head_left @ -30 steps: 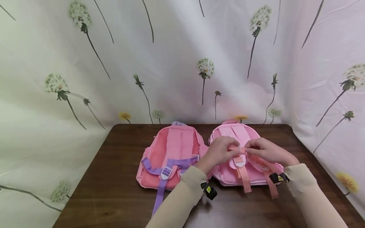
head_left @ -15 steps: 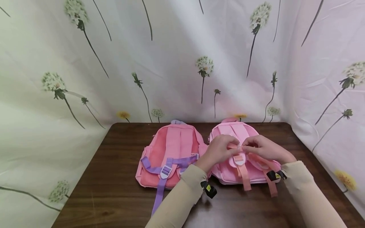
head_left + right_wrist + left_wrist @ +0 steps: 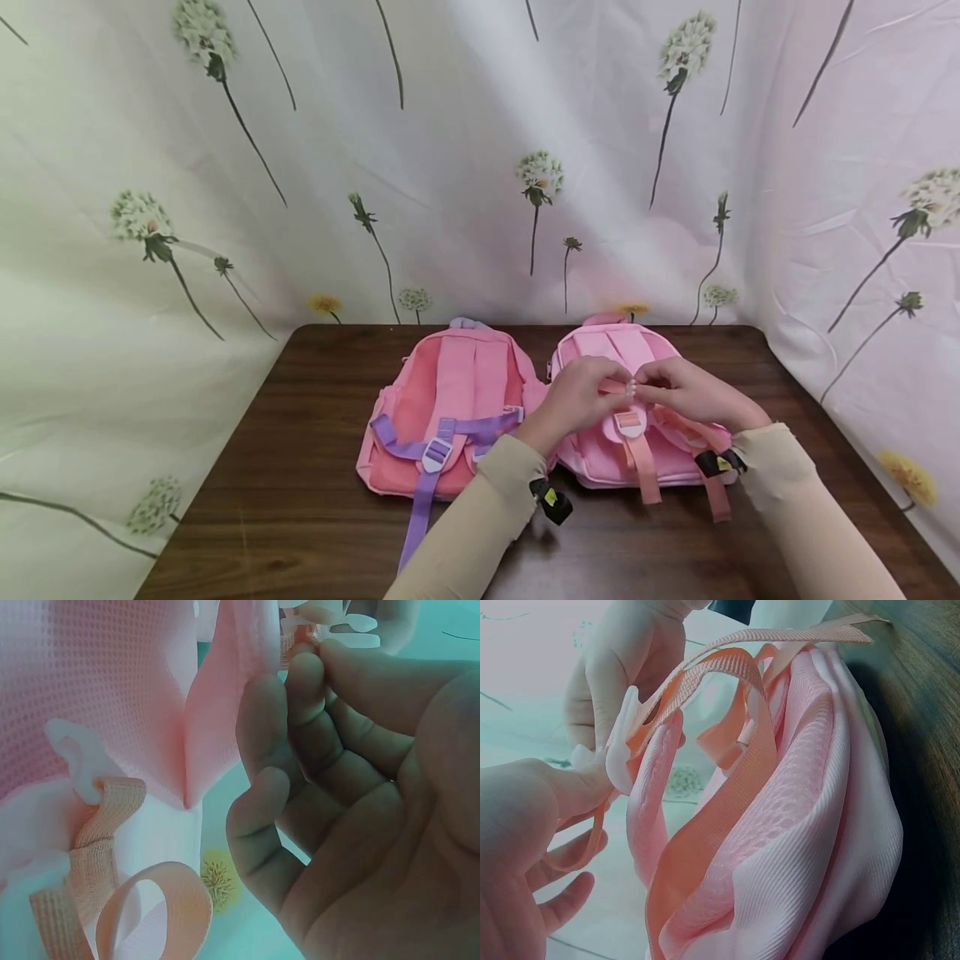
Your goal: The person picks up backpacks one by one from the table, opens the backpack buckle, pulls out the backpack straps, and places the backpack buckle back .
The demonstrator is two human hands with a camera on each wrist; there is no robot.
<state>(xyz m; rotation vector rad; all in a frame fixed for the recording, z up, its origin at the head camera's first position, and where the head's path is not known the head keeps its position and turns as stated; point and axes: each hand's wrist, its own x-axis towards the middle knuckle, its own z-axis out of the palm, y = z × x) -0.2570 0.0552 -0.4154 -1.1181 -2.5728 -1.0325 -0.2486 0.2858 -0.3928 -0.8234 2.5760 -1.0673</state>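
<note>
Both hands meet over the light pink backpack (image 3: 592,467), which lies on the table with its shoulder straps up. Between the fingertips is a small white plastic buckle (image 3: 631,389) on orange webbing. My left hand (image 3: 581,400) pinches it from the left, an orange strap (image 3: 596,832) looping below its fingers in the left wrist view. From the right, my right hand (image 3: 697,392) pinches it with thumb and index finger, the other fingers curled loosely. White prongs (image 3: 354,622) show beyond the right fingertips. A white strap adjuster (image 3: 630,422) sits just below the hands.
A coral-pink backpack (image 3: 416,400) with purple straps (image 3: 422,517) lies close on the left. Orange strap ends (image 3: 647,483) hang over the near edge of the light pink one. A flower-print cloth (image 3: 465,167) stands behind the dark wooden table (image 3: 300,500).
My right hand has shifted slightly left, bringing its fingertips up against the left hand's at the buckle. The left hand and both backpacks stay nearly where they were.
</note>
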